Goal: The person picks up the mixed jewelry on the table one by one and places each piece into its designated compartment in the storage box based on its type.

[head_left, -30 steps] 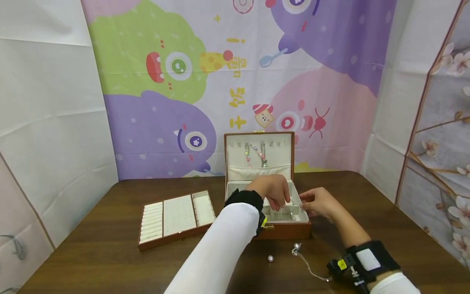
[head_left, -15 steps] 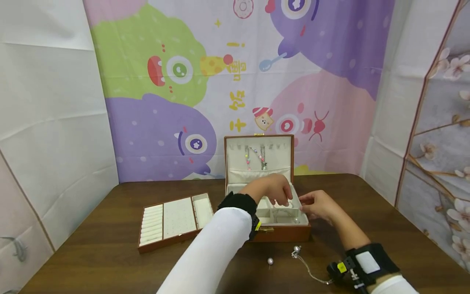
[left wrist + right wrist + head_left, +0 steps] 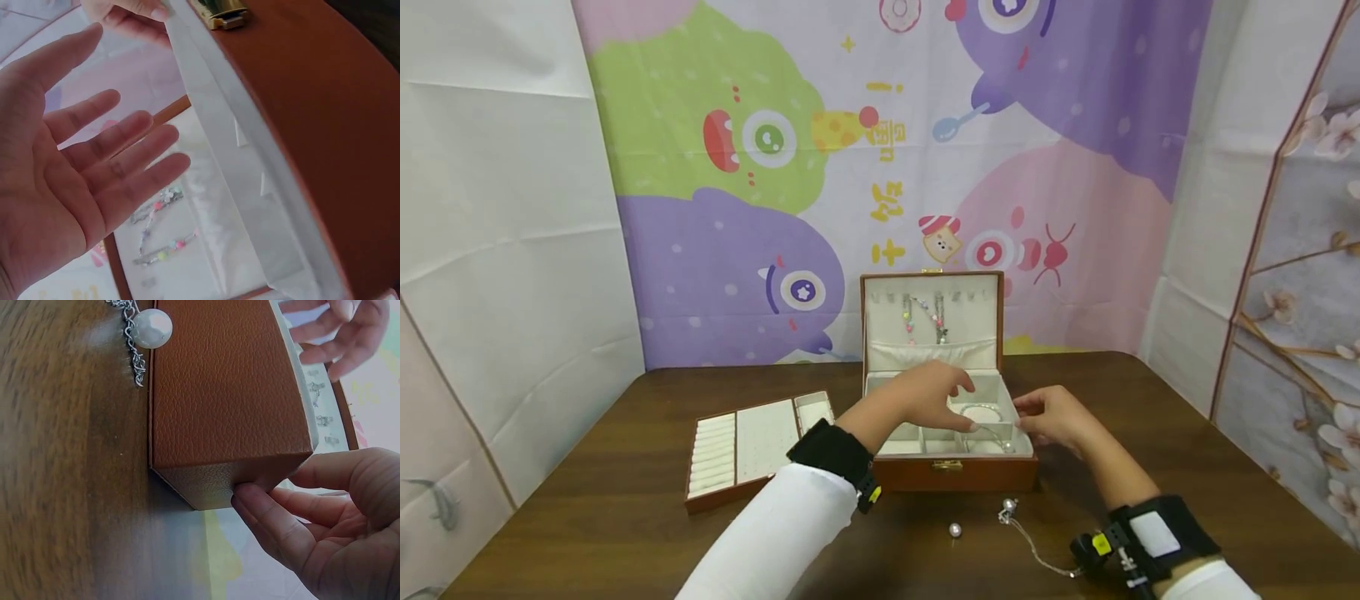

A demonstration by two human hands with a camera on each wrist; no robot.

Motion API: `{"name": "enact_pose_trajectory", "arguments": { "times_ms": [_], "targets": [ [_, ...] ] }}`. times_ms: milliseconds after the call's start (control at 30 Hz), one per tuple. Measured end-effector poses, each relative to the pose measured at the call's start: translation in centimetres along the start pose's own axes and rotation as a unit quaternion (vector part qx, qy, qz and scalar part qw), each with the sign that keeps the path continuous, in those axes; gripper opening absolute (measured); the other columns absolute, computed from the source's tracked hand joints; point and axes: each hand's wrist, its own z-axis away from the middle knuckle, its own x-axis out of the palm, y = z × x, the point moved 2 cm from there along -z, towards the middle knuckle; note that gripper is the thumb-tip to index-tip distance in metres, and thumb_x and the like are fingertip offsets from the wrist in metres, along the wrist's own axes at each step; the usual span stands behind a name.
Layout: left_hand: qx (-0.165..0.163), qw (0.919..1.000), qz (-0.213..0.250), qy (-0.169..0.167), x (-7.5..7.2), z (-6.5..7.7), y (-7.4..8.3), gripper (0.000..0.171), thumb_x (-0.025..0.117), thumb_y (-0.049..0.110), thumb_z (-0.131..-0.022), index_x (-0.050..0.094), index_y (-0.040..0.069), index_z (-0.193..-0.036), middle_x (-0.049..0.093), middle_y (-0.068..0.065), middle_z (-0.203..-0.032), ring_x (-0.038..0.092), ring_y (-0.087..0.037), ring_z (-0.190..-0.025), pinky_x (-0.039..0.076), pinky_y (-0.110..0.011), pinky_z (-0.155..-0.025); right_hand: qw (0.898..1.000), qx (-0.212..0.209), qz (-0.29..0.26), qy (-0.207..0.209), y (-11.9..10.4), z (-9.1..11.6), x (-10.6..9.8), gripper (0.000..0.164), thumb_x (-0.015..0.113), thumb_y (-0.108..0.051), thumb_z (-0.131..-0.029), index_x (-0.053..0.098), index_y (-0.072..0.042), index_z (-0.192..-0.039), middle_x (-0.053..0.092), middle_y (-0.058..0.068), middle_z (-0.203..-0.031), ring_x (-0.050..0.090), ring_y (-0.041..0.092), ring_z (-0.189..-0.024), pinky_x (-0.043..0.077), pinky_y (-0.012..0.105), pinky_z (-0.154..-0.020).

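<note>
A brown jewelry box stands with its lid up, showing cream compartments inside. My left hand hovers over these compartments, fingers spread and holding nothing; its palm shows in the left wrist view. Beside it, one bracelet lies in a right-hand compartment and another thin bracelet lies in the front right one. My right hand grips the box's right wall near the front corner, thumb and fingers on it, as the right wrist view shows from closer.
A lift-out tray with ring rolls lies left of the box. In front are a pearl stud and a chain with a pearl. Beaded bracelets hang inside the raised lid. A patterned curtain closes off the back.
My left hand has drawn back to the left and its bent fingers have spread apart. A bracelet shows in the compartment where the fingers were. My right hand keeps its grip on the box.
</note>
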Motion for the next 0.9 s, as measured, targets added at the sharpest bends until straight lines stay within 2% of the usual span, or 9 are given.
{"name": "enact_pose_trajectory", "arguments": {
  "times_ms": [267,433,600,767,900],
  "targets": [
    [0.003,0.9984,-0.017,0.053,0.9,3.8,-0.8,0.053,0.071,0.042,-0.087,0.061,0.009,-0.128,0.063,-0.006,-0.123,0.058,-0.021,-0.114,0.047,-0.033,-0.097,1.0,-0.012,0.015,0.004,-0.1,0.0,0.3,0.04,0.064,0.007,-0.085,0.054,0.022,-0.121,0.065,0.025,-0.098,0.066,0.025,-0.08,0.059,0.041,-0.065],
    [-0.004,0.9958,-0.023,0.089,1.4,6.3,-1.1,0.057,0.071,0.046,-0.085,0.061,0.011,-0.129,0.062,-0.006,-0.122,0.059,-0.022,-0.112,0.049,-0.037,-0.094,0.999,-0.02,0.04,0.012,-0.3,0.1,0.5,0.038,0.064,0.007,-0.085,0.055,0.022,-0.119,0.066,0.022,-0.094,0.065,0.023,-0.076,0.059,0.041,-0.063],
    [-0.019,0.995,-0.014,0.097,1.6,8.7,-1.6,0.06,0.07,0.053,-0.083,0.061,0.015,-0.128,0.061,-0.005,-0.121,0.059,-0.022,-0.108,0.05,-0.04,-0.09,0.998,-0.02,0.053,0.017,-0.2,0.2,0.6,0.038,0.063,0.007,-0.085,0.055,0.021,-0.119,0.066,0.02,-0.093,0.066,0.024,-0.074,0.058,0.038,-0.061],
    [-0.017,0.9921,-0.002,0.124,1.6,10.5,-2.3,0.058,0.073,0.049,-0.082,0.062,0.013,-0.126,0.06,-0.004,-0.122,0.059,-0.022,-0.111,0.049,-0.041,-0.092,0.997,-0.027,0.069,0.019,-0.4,0.3,0.5,0.037,0.062,0.005,-0.086,0.056,0.021,-0.119,0.066,0.023,-0.095,0.066,0.026,-0.077,0.058,0.038,-0.063],
    [-0.025,0.9899,0.013,0.139,1.5,11.4,-2.7,0.057,0.076,0.046,-0.081,0.063,0.013,-0.125,0.059,-0.005,-0.123,0.06,-0.023,-0.111,0.049,-0.041,-0.093,0.995,-0.029,0.088,0.02,-0.5,0.1,0.4,0.037,0.063,0.004,-0.087,0.057,0.019,-0.119,0.067,0.024,-0.098,0.067,0.025,-0.078,0.058,0.039,-0.064]
  ]
}}
